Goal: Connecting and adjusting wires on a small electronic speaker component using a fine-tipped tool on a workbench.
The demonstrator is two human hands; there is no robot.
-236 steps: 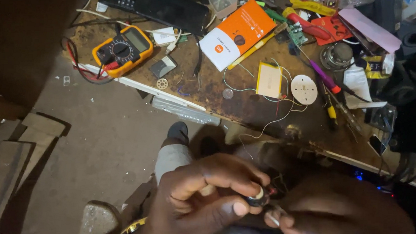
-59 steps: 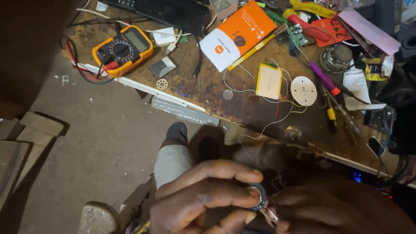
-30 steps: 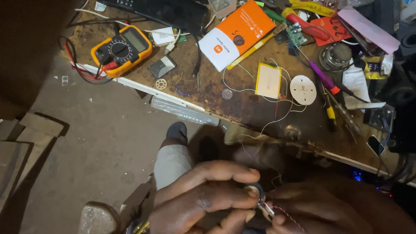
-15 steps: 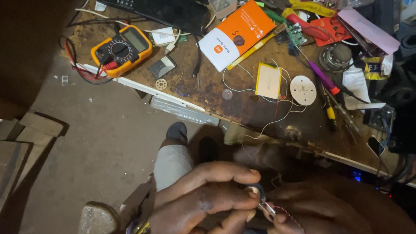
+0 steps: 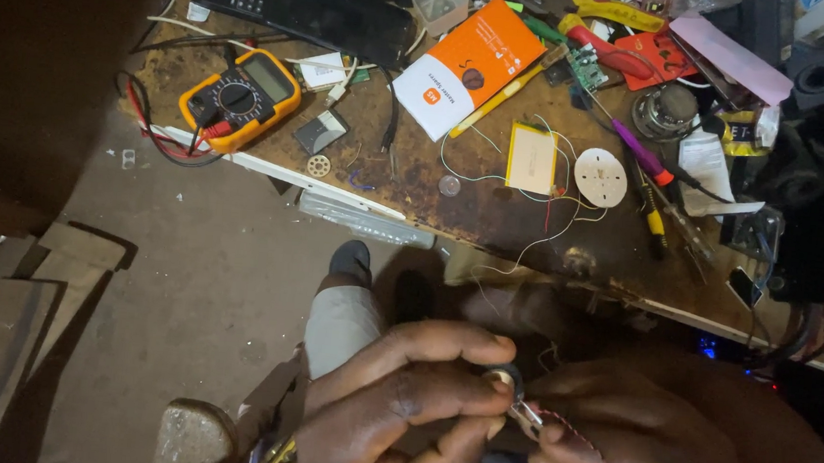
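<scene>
1 rusty brown metal workbench [image 5: 522, 226] w/ clutter across top. 1 black remote-style keypad unit [image 5: 312, 9] at far edge; 1 orange-and-white cardboard box [image 5: 468, 66] beside it. 1 yellow multimeter [image 5: 241, 100] w/ red & black leads at bench's left end. 1 flat tan battery pack [image 5: 532, 159] next to 1 white round disc [image 5: 601, 177], thin white wires trailing. 2 hands low in frame, touching: left hand [image 5: 396, 414] curled, fingertips pinching 1 small dark round ring-shaped part [image 5: 506, 379]; right hand [image 5: 651, 451] closed on 1 thin metal-tipped tool [image 5: 527, 416], tip at the part.
</scene>
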